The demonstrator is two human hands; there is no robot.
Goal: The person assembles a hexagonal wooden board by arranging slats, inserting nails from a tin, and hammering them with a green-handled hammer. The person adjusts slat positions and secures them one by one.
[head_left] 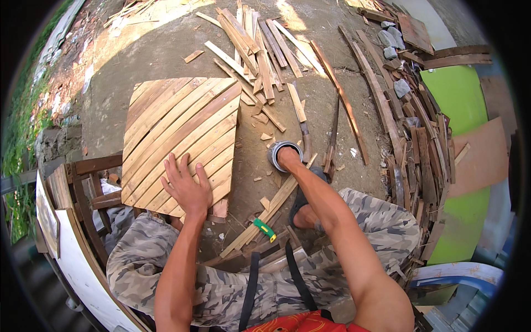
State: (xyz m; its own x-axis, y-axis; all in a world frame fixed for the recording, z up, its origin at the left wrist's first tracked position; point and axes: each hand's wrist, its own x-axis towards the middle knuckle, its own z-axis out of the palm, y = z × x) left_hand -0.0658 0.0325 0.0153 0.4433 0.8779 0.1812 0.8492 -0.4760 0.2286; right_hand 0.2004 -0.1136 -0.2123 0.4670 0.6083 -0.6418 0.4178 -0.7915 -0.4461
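My left hand point(189, 185) lies flat with spread fingers on the near part of a square wooden panel point(182, 130) made of diagonal slats. Down inside a small round grey container point(275, 160) are the fingers of my right hand point(289, 159); what they touch in there is hidden. Close below the container run long thin wood strips point(271, 207). Among them lies a tool with a green and yellow handle point(264, 229), partly hidden. A hammer-like tool with a curved dark metal end point(305, 135) rests beyond the container.
A heap of loose wood strips point(257, 47) lies on the concrete floor ahead. Stacked timber point(423, 149) lines the right, beside a green board point(456, 99). A wooden frame point(91, 191) stands at left. My sandalled foot point(306, 213) is near the container.
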